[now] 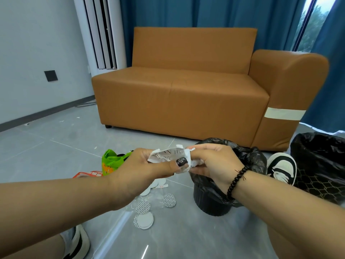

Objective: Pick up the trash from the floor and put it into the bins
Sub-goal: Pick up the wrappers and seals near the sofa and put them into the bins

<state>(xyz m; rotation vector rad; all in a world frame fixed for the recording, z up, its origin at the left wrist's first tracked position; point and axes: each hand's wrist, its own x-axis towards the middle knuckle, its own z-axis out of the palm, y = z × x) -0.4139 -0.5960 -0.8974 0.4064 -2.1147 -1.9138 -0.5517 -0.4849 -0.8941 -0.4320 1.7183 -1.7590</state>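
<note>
Two bare forearms reach in from the lower corners of the view, and between them both hands grasp one crumpled piece of white wrapper point(169, 157) held in the air. One of the hands, the left hand point(143, 163), pinches it from the 9 o'clock side with the thumb laid across the paper; the other, the right hand point(211, 161), wearing a black bead bracelet point(236, 181), pinches its 3 o'clock edge. The wrapper hangs just beside the rim of a small black bin point(211, 199) lined with a black bag, which stands on the grey tiled floor point(56, 146) at about 4 o'clock from the hands. Its inside is hidden by the right hand and the gathered liner, so what it holds cannot be told. A second, larger black-lined bin point(321, 157) stands at the far 3 o'clock edge; its opening looks dark and nothing inside can be made out. The task seems to be partway through at most: this wrapper is lifted but not yet dropped in. Still on the floor are several round white discs point(144, 219) at 6 o'clock below the hands, a green bag point(112, 161) and a red-orange packet point(87, 174) at 9 o'clock, and small white scraps point(78, 117) toward the wall at 10 o'clock.
</note>
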